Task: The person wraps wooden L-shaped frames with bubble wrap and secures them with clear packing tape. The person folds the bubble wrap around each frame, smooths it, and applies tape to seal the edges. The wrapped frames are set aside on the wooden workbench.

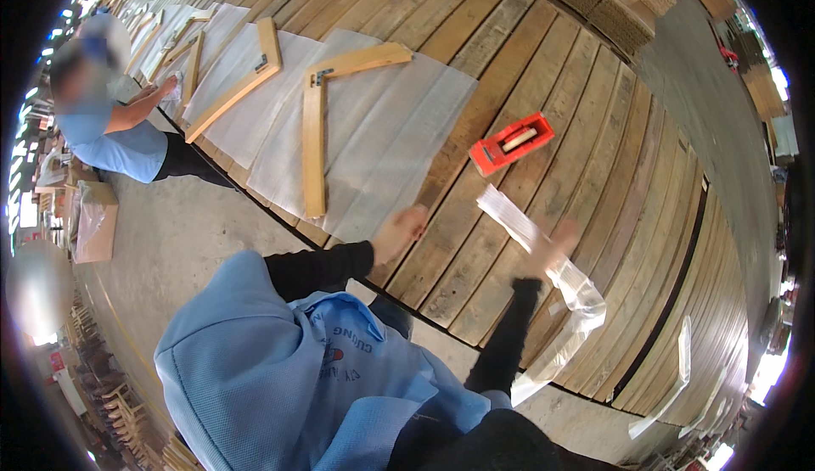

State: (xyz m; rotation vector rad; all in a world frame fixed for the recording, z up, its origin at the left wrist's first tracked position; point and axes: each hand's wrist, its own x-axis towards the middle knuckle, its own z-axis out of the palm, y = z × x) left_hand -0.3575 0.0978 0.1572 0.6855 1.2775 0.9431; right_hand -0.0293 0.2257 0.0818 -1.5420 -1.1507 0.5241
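Observation:
My left hand point(401, 232) is over the near edge of the slatted wooden table, its fingers curled in and nothing showing in them. It is beside the corner of a translucent white foam sheet point(382, 148). My right hand point(553, 246), smeared by motion, is over a bundle of thin white strips point(508, 210); whether its fingers grip them does not show. Clear plastic film point(586, 301) trails from the bundle toward the table edge. Beyond the strips sits a red open-topped tape dispenser point(511, 143) with a pale roll inside. An angled wooden frame piece point(314, 144) with a dark metal corner bracket lies on the foam.
A second angled wooden piece point(242, 89) lies farther left, with more beyond it. At the far left a person in a blue shirt point(119, 131) works along the table point(475, 293). Cardboard stacks point(594, 4) stand beyond the table. Plastic strips point(675, 386) lie at lower right.

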